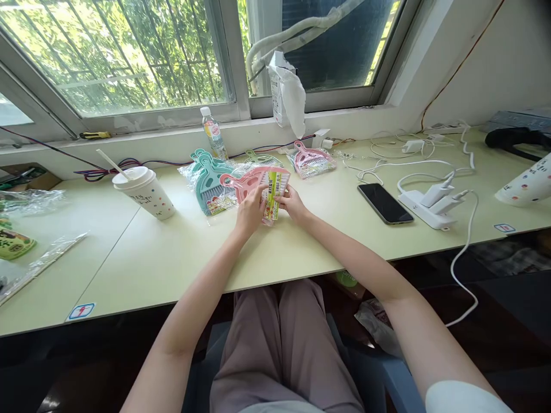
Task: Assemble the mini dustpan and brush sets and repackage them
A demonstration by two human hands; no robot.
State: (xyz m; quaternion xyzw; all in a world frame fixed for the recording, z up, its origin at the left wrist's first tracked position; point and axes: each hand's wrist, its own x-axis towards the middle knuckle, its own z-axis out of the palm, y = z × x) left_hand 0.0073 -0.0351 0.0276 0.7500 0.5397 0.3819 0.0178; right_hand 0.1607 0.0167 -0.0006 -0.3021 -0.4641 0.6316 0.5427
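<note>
Both my hands meet over the middle of the pale green table (163,258). My left hand (250,211) and my right hand (293,205) are closed on a pink mini dustpan-and-brush set (252,182) with a yellow-green paper label (274,195). The label stands between my fingers. Just left of it lie teal dustpan sets (209,179) in clear plastic wrap. Another wrapped pink set (310,159) rests further back to the right.
A paper cup with lid and straw (144,192) stands left. A water bottle (214,133) is by the window sill. A black phone (384,203), a power strip with chargers (430,205) and white cables lie right. Plastic bags (32,201) lie at the far left.
</note>
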